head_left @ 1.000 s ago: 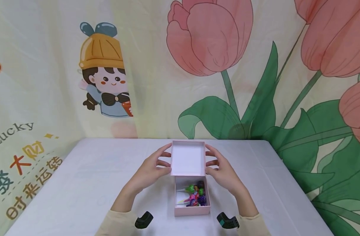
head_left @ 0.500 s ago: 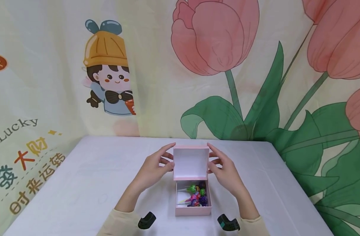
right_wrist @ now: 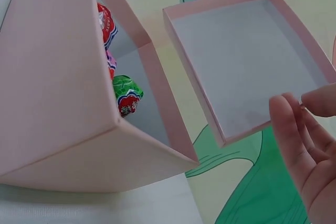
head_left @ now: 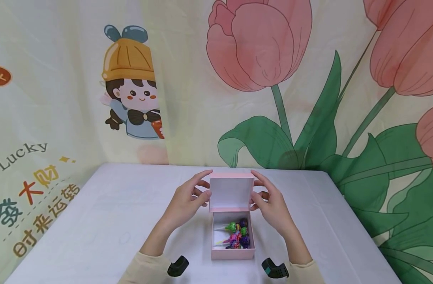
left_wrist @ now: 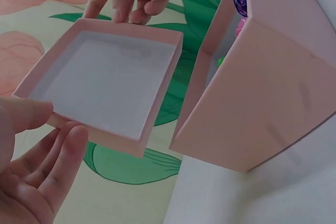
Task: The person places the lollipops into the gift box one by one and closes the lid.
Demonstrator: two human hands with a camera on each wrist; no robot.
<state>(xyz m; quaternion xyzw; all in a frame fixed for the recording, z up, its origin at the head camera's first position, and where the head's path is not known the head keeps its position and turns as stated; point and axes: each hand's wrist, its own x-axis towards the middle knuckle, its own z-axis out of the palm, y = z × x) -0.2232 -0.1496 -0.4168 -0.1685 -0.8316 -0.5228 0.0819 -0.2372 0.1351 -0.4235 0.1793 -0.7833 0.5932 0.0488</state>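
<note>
Between both hands a pink box lid (head_left: 231,193) is held up, tilted so its white inside faces the head camera. My left hand (head_left: 189,201) grips its left side with thumb and fingers. On the opposite side my right hand (head_left: 271,201) grips it the same way. Just in front stands the matching pink box (head_left: 233,254), uncovered, with several wrapped lollipops (head_left: 238,234) inside, their sticks pointing left. In the left wrist view the lid (left_wrist: 105,82) hangs apart from the box (left_wrist: 273,87). The right wrist view shows a green-wrapped lollipop (right_wrist: 127,94) inside the box.
A white-covered table (head_left: 113,213) lies under the box. Behind it hangs a backdrop (head_left: 188,79) printed with tulips and a cartoon figure. Dark wrist devices (head_left: 178,266) sit near both sleeves.
Both hands have tipped the lid more upright, so its pink upper side wall now shows. It sits slightly further right in the view. The box of lollipops stays on the table.
</note>
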